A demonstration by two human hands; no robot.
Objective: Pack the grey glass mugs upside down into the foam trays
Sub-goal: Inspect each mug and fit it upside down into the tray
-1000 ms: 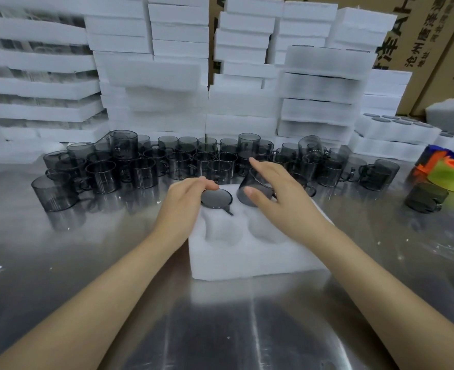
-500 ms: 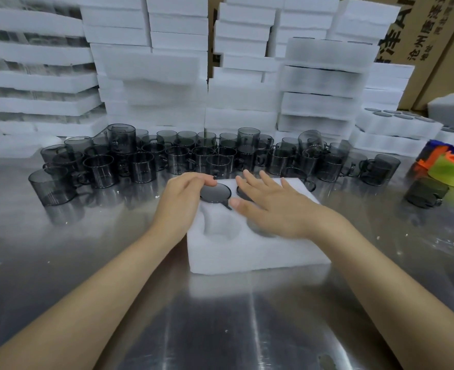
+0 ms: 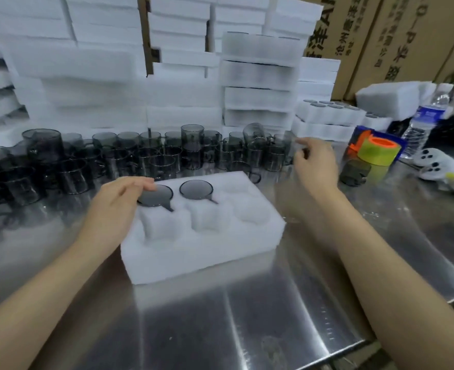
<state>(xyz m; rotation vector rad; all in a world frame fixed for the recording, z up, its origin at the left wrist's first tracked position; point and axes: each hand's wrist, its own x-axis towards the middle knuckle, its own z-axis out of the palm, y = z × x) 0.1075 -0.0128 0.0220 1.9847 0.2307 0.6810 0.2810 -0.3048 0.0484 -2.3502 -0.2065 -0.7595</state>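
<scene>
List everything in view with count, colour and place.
Foam tray: one, white, table centre.
Packed mugs: two, grey, upside down in its back-left and back-middle pockets.
Loose mugs: many, grey, behind the tray.
Foam stacks: many, white, at the back.
Cardboard boxes: several, brown, back right.
Tape roll: one, yellow-green, right.
Water bottle: one, clear, far right.
Left grip: one hand, fingers resting on the back-left mug.
Right grip: one hand, raised by the rightmost loose mugs, blurred.

Two long, slim arms, bare as far up as can be seen. The left hand (image 3: pixel 114 206) and the right hand (image 3: pixel 314 166) are bare too — the right one looks a bit blurry.
</scene>
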